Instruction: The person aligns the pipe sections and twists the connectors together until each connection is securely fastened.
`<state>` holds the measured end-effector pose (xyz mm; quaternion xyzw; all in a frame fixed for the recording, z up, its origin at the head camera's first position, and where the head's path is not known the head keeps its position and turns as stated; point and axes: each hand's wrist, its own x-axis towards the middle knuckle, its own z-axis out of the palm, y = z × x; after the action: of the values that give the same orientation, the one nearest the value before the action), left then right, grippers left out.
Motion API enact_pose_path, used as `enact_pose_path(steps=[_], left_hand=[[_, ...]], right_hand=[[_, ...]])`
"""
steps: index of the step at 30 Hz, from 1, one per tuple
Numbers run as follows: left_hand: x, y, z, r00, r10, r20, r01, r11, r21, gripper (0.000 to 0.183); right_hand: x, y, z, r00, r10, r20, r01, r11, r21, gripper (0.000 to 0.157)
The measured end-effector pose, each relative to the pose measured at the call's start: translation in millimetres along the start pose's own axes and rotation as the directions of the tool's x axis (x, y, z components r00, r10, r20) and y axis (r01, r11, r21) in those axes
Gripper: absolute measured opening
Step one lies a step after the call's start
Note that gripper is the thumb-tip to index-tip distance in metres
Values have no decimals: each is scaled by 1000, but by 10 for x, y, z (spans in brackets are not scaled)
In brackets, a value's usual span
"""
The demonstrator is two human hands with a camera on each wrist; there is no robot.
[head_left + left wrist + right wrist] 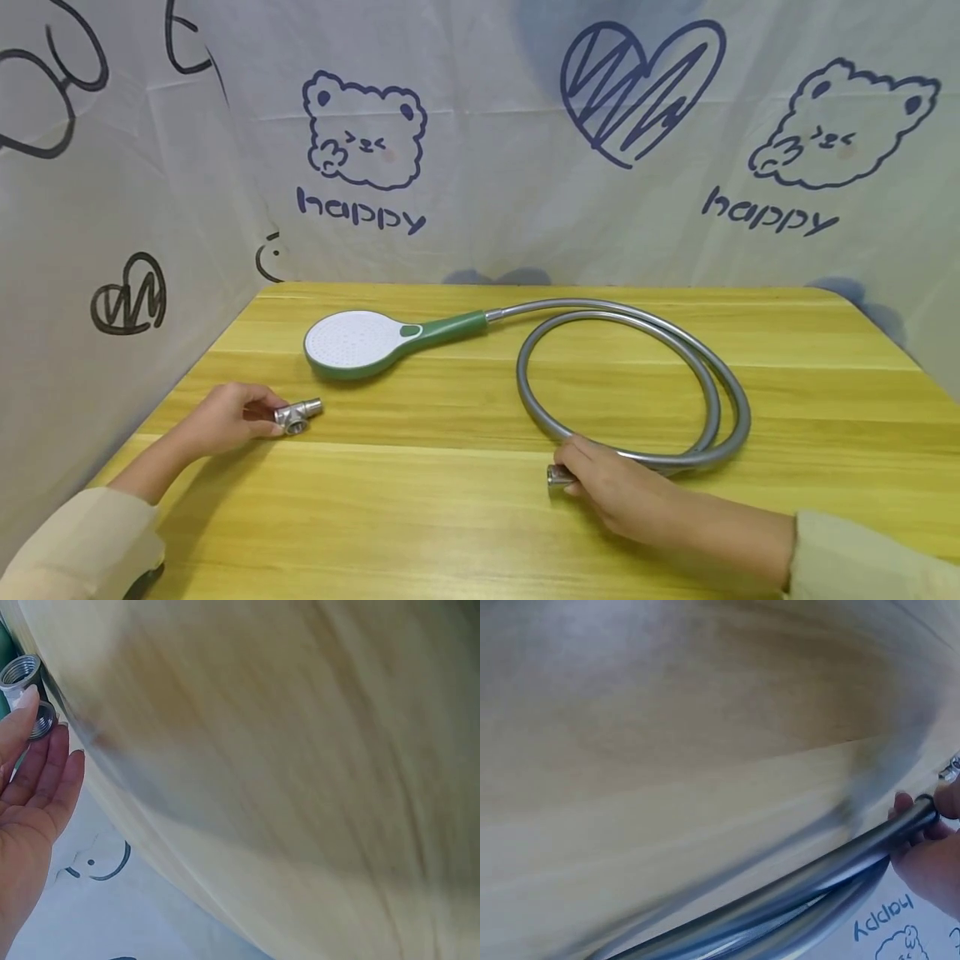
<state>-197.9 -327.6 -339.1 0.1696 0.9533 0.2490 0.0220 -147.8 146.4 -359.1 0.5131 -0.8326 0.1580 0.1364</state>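
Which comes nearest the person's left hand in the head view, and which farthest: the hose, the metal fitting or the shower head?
1. Metal fitting: held in the left hand.
2. Shower head: beyond the fitting, farther back.
3. Hose: looped over on the right side.

Metal fitting (pixel 293 416) in the left grip (pixel 234 419), hose end (pixel 557 477) in the right grip (pixel 617 490), shower head (pixel 356 342) on the wooden table (pixel 405 517)
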Motion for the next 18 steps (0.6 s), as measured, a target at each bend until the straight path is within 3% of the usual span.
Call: enact_pose_path(steps=[8, 18], left_hand=[[7, 34, 23, 1000, -4, 6, 4, 999, -41, 20], [16, 56, 46, 1000, 5, 3, -4, 997, -77, 21]], right_hand=[[19, -8, -105, 978, 62, 200, -78, 994, 75, 13], [26, -7, -73, 980, 57, 193, -98, 973, 211, 16]])
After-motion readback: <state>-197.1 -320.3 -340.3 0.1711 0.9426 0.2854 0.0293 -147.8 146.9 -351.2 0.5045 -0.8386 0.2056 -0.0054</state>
